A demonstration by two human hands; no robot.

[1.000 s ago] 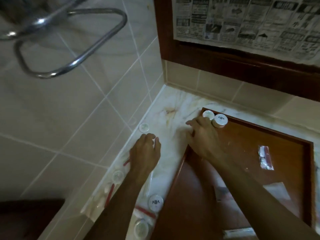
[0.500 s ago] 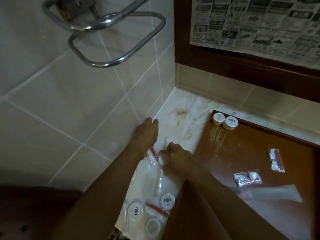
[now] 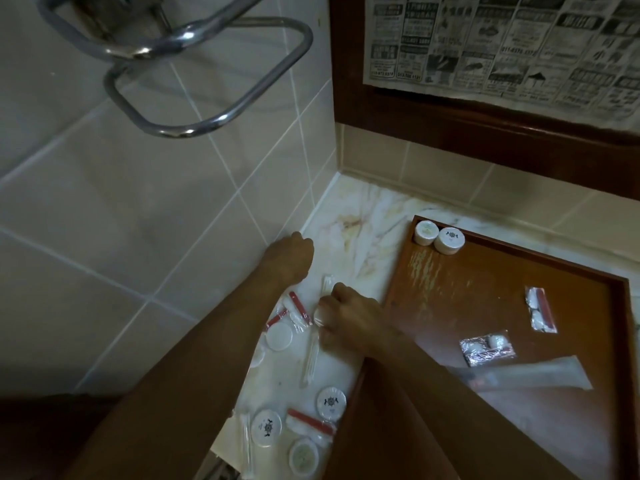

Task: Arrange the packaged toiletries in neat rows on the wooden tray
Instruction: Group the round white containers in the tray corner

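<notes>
- Several packaged toiletries (image 3: 331, 402) are lying loose on the marble counter (image 3: 360, 216) nearest me: round white tubs, red-striped sachets, thin clear packets.
- I am watching the right hand (image 3: 349, 323), fingers (image 3: 320, 315) curled and pinching what looks like a small white round pack just left of the wooden tray (image 3: 505, 249).
- I am seeing the left hand (image 3: 289, 258) reaching along the tiled wall; its fingers are curled under, and I cannot tell whether they are holding anything.
- On the tray, three packets are lying scattered, not lined up.
- Farthest off, two white tubs (image 3: 438, 237) are touching in the tray's far corner, starting a row; I am judging most of the sorting as still ahead.
</notes>
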